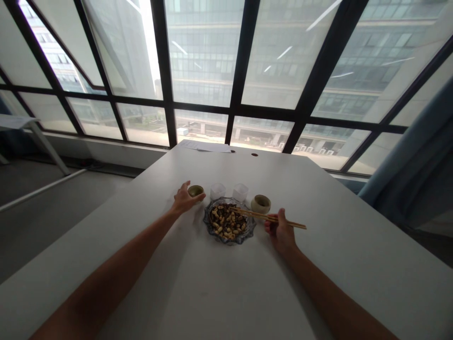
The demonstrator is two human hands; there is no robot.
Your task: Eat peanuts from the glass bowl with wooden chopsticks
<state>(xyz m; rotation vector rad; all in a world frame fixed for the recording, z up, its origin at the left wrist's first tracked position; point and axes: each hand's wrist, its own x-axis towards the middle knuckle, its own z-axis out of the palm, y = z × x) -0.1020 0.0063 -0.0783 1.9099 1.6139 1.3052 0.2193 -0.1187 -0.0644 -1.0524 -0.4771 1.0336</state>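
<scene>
My right hand (pixel 282 231) is closed around a pair of wooden chopsticks (pixel 257 215), whose tips reach over the far part of a scalloped glass bowl (pixel 249 234). A mix of peanuts and dark pieces (pixel 227 224) fills that bowl; whether anything sits between the tips is too small to tell. My left hand (pixel 186 198) grips a small olive-green cup (pixel 196 191) at the bowl's far left, thumb and fingers around its sides. Behind the bowl stand two clear plastic cups (pixel 217 191). A beige-green cup (pixel 261 204) is at the bowl's right, close to the chopsticks.
Everything stands on a white table (pixel 212 293). Papers (pixel 205 146) lie at its far edge, near two round holes. Large windows with dark frames rise behind it. A blue curtain (pixel 410 156) hangs at right, and another white table (pixel 17 122) is at left.
</scene>
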